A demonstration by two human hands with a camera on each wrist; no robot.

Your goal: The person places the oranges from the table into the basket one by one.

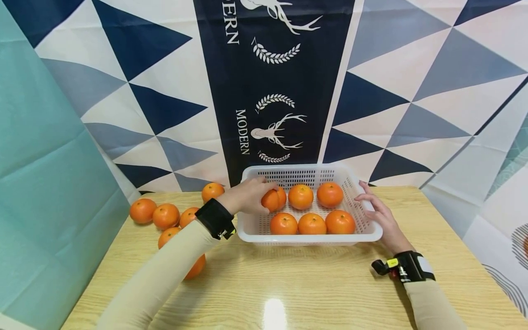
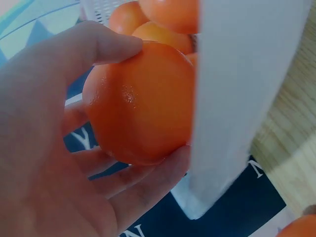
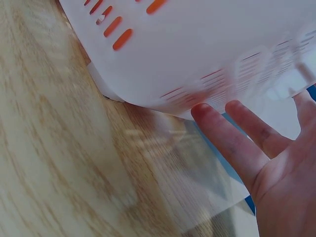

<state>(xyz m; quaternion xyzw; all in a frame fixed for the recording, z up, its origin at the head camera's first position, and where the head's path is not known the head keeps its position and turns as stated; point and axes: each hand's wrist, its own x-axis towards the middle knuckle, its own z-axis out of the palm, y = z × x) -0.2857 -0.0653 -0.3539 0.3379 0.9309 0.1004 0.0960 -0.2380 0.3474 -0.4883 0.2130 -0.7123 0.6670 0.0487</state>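
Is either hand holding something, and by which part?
The left hand holds an orange by opposite sides, between thumb and fingers. The right hand merely touches the white basket at its side.

In the head view, the fruits at centre and left are bright orange, the basket white, the wood-grained table yellowish, the upper cloth patterned in navy, grey-blue and white triangles, the far-left fabric teal, the lower sleeves beige and the wristbands black.
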